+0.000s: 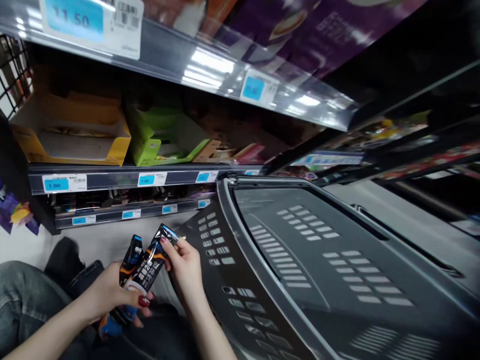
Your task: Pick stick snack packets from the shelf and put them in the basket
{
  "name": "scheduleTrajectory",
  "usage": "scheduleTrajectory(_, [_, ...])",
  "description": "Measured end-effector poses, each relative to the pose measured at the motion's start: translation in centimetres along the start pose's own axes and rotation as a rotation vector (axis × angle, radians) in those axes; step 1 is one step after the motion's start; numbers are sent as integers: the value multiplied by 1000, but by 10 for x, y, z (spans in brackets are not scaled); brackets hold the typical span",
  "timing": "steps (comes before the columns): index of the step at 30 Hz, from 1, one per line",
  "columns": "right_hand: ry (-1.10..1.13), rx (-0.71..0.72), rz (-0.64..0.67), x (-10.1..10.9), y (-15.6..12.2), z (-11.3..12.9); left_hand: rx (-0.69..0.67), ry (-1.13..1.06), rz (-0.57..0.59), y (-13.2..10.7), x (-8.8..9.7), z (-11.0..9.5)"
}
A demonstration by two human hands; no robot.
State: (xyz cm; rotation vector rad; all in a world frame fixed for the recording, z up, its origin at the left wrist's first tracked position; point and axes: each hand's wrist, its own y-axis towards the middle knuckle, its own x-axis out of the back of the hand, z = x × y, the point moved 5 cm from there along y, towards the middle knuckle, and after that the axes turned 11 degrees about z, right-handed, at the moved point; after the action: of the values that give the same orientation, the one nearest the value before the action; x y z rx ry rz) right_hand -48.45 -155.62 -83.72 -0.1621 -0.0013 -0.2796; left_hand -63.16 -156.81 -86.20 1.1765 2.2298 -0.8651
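Observation:
My left hand is closed around two slim snack packets: a black and orange packet in front and a black and blue packet behind it. My right hand pinches the top end of the black and orange packet between thumb and fingers. Both hands hover low, just left of a large dark plastic shopping basket. My knees in jeans show at the lower left.
Store shelves rise ahead with blue price tags. A yellow display box and a green display box sit on the middle shelf. Purple packages fill the top shelf. More shelves run along the right.

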Motion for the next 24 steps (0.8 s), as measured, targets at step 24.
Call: scheduleTrajectory(24, [434, 129, 177, 15, -8, 28, -134, 285, -318, -11, 19, -17])
